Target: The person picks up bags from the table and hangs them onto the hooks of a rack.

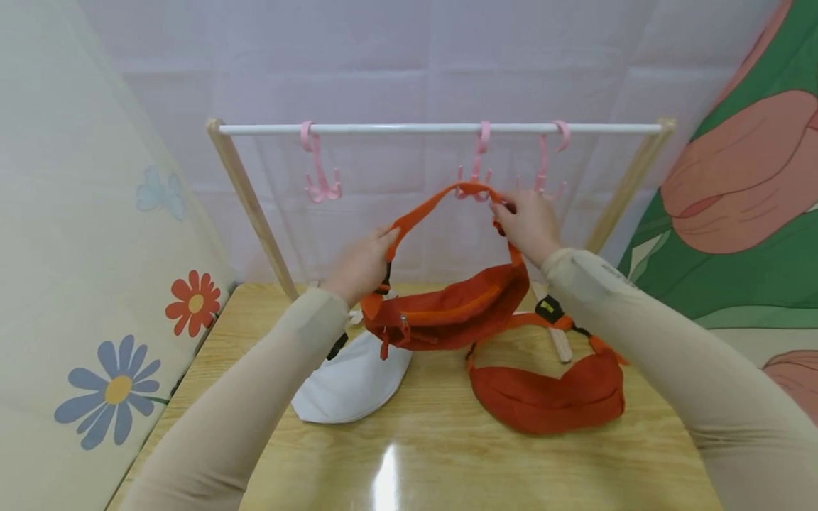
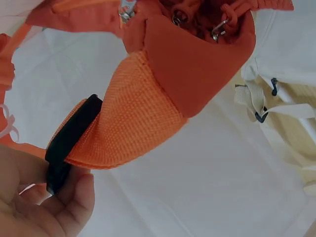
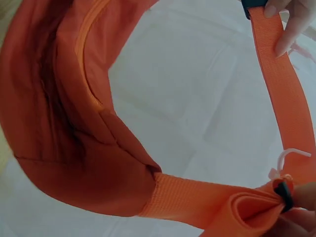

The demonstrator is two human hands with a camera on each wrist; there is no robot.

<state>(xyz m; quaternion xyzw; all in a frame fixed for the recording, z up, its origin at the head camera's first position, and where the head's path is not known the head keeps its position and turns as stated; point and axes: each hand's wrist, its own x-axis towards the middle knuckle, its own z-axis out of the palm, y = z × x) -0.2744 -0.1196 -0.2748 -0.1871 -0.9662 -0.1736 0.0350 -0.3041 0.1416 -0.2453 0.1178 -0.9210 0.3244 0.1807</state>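
An orange-red waist bag (image 1: pixel 447 309) hangs in the air by its orange strap (image 1: pixel 418 213), whose top lies at the prongs of a pink hook (image 1: pixel 476 160) on the white rail. My left hand (image 1: pixel 363 266) grips the strap on the left; in the left wrist view its fingers curl around the strap beside a black buckle (image 2: pixel 74 131). On the right side, close to the hook, my right hand (image 1: pixel 529 221) pinches the strap. The right wrist view shows a folded strap end with a black slider (image 3: pixel 284 195) at that hand's fingers.
Two more pink hooks, one at left (image 1: pixel 322 177) and one at right (image 1: pixel 543 160), hang from the white rail (image 1: pixel 396 129) between wooden posts. A second red waist bag (image 1: pixel 549 397) lies on the wooden table (image 1: pixel 332 468) at right, a white bag (image 1: pixel 358 380) at left.
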